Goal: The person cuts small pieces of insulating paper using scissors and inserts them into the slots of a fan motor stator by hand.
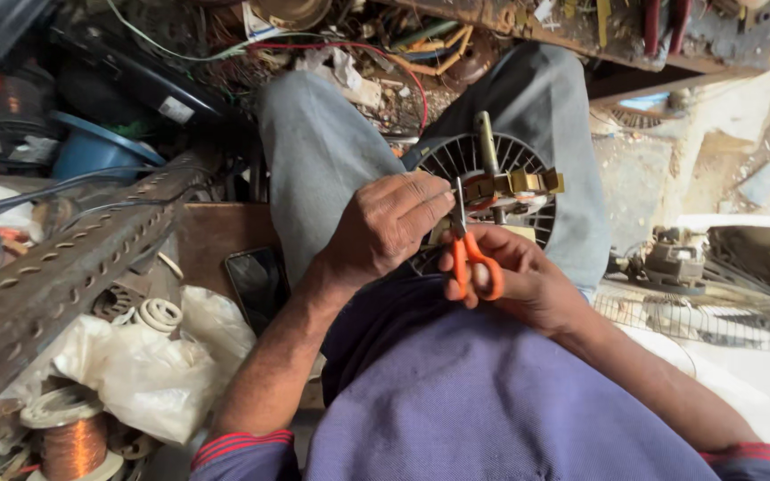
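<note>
On the lap, right hand [528,281] grips orange-handled scissors [470,258], left hand's [385,227] grip pinches the ribbed fan motor's [501,183] wire.

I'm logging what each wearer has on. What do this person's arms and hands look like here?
Both forearms are bare; the left hand and right hand wear no gloves, and no rings or watch show. The purple sleeves are pushed up, each cuff edged with red and dark stripes.

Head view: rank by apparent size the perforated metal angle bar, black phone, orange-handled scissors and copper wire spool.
1. Perforated metal angle bar
2. Black phone
3. Orange-handled scissors and copper wire spool look alike; hands hide part of the scissors, so unranked.
</note>
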